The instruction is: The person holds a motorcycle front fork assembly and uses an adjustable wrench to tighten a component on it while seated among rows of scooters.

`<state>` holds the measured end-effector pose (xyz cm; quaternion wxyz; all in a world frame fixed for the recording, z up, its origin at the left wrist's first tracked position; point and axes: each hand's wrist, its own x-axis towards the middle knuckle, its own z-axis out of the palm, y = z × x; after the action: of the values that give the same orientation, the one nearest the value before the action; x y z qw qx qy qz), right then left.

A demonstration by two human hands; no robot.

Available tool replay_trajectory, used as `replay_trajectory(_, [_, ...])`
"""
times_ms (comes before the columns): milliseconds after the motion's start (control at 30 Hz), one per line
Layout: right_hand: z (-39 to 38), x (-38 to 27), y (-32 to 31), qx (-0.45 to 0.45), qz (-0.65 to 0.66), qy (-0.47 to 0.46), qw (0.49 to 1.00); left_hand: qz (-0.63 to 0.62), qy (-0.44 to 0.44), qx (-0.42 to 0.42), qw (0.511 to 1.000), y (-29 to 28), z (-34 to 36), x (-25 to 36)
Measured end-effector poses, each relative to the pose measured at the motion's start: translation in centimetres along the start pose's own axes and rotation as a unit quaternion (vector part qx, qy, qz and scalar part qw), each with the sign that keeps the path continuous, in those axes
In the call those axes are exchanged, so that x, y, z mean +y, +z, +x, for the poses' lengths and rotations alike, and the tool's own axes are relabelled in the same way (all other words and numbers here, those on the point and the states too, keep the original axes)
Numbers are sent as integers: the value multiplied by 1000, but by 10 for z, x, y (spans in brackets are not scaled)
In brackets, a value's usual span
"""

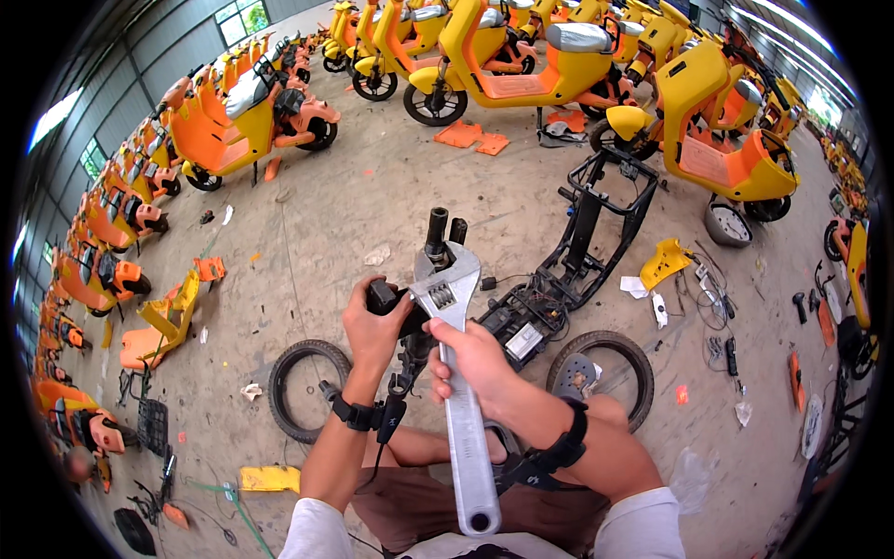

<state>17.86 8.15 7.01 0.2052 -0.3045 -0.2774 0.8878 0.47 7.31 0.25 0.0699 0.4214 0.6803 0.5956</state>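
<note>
A large silver adjustable wrench (464, 438) stands along the middle of the view, its jaw end up and its handle toward my lap. My right hand (473, 365) is closed round the upper handle. The jaws sit at a black steering tube (436, 231) of a stripped scooter frame (585, 219); whether they grip it cannot be made out. My left hand (371, 331) is wrapped round a black blocky part (383, 296) just left of the wrench head. The frame stretches away to the right, with wiring and a pale-labelled box (524, 341) in its middle.
Two tyres (277, 391) lie either side of my legs, a grey clog (575, 374) inside the right one. Yellow-orange scooters (521, 84) stand in rows beyond. Cables (715, 289), a yellow panel (667, 264) and tools lie right; another yellow panel (270, 479) lies left.
</note>
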Motion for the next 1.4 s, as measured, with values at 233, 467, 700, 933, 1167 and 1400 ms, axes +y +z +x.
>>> replay_trajectory(233, [32, 36, 46, 19, 120, -102, 987, 38, -5, -2, 999, 3, 5, -1])
replay_trajectory(467, [33, 61, 58, 16, 23, -188, 982, 93, 42, 11, 995, -12, 5, -16])
replay_trajectory(700, [-16, 33, 0, -25, -99, -103, 989, 40, 84, 45, 995, 5, 2, -19])
replay_trajectory(933, [-12, -4, -34, -70, -75, -20, 995, 68, 52, 14, 996, -1, 3, -10])
replay_trajectory(1167, [5, -12, -37, -44, -121, -17, 992, 67, 56, 8, 996, -1, 5, -13])
replay_trajectory(1400, [8, -1, -36, -62, -34, 2, 997, 50, 25, 22, 998, 7, 1, -4])
